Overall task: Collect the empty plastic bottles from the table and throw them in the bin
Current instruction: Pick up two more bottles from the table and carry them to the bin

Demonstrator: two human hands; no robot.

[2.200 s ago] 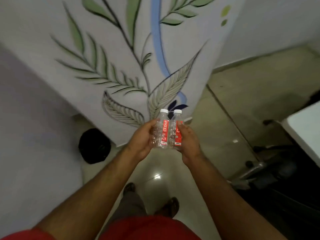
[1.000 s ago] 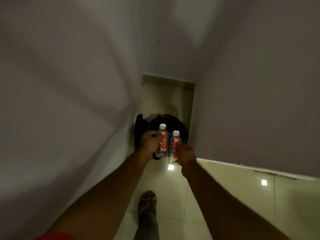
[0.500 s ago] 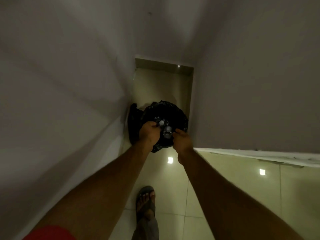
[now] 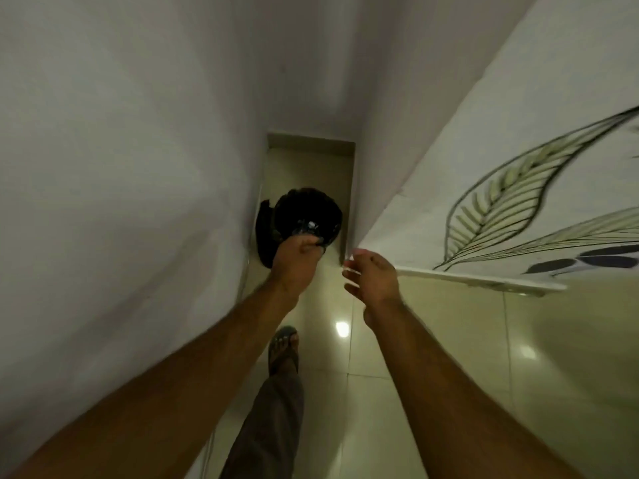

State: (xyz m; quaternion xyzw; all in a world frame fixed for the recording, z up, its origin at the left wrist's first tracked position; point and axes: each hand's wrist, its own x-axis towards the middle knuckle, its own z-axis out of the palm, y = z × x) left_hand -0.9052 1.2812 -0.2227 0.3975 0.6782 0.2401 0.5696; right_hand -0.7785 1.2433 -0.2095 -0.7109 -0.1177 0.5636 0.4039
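Note:
A black-lined bin [image 4: 304,205] stands on the floor in a narrow gap between two walls. My left hand [image 4: 294,257] reaches over its near rim with the fingers curled around a clear plastic bottle [image 4: 307,227]. Only the bottle's white cap and top show past my fingers, inside the bin's mouth. My right hand [image 4: 371,276] hangs to the right of the bin, pulled back from it, fingers spread and holding nothing. No second bottle is visible.
A plain white wall [image 4: 121,202] closes in on the left. On the right a wall painted with leaves [image 4: 501,188] ends in a corner beside the bin. My sandalled foot [image 4: 283,347] stands on glossy floor tiles [image 4: 432,357] below my hands.
My right hand has let go of its bottle and drawn back to the right, fingers now apart. My left hand stays at the bin's rim. The view has swung slightly right.

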